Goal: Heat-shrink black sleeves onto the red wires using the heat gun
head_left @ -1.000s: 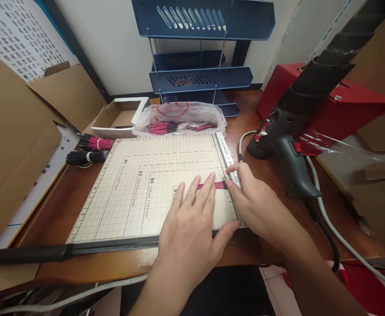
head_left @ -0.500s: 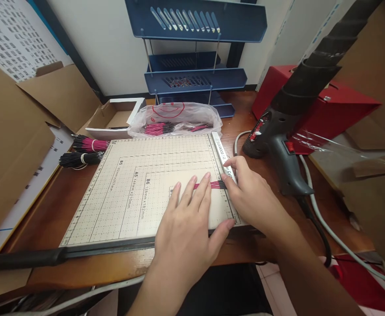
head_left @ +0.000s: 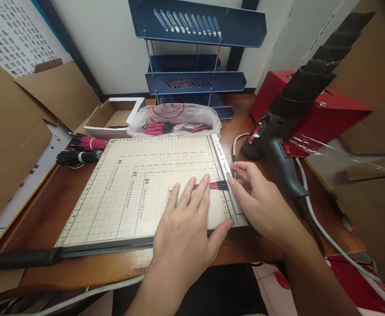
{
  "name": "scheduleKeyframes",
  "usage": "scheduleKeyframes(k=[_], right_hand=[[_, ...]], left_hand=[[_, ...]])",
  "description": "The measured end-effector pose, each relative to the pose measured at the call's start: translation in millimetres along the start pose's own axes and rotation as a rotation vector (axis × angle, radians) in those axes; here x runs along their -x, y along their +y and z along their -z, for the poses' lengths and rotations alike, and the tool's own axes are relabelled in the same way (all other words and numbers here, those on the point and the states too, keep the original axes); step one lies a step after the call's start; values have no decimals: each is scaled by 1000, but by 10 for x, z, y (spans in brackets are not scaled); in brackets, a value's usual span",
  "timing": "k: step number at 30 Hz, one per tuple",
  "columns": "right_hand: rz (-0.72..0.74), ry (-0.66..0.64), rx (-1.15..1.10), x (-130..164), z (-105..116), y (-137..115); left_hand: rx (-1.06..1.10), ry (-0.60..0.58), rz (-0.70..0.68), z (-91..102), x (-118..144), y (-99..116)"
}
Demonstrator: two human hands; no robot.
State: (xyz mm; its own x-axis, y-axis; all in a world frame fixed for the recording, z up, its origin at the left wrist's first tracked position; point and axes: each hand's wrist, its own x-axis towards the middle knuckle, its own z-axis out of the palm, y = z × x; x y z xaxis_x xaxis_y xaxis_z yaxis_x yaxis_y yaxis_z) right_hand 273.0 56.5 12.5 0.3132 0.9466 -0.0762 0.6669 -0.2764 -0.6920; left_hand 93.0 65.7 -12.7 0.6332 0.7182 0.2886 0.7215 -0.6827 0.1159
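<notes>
On the paper cutter (head_left: 140, 184), seen from the head camera, our left hand (head_left: 186, 228) lies flat with spread fingers, pressing the pink wire bundle (head_left: 212, 186) onto the board. Our right hand (head_left: 258, 199) rests open against the ruler bar (head_left: 223, 164), fingertips touching the bundle's black end and gripping nothing.

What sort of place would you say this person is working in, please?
Probably a small workshop bench for wire assembly: a paper cutter holds red wires, tied wire bundles lie nearby, and a heat gun stands beside cardboard boxes.
</notes>
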Motion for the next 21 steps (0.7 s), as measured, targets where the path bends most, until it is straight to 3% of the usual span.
scheduleKeyframes(k=[10,21], right_hand=[[34,-112,159,90,-23,-115],[-13,-28,266,59,-102,-126]], left_hand=[[0,2,-2,7,18,-2],[-21,-19,-4,16,15,-5]])
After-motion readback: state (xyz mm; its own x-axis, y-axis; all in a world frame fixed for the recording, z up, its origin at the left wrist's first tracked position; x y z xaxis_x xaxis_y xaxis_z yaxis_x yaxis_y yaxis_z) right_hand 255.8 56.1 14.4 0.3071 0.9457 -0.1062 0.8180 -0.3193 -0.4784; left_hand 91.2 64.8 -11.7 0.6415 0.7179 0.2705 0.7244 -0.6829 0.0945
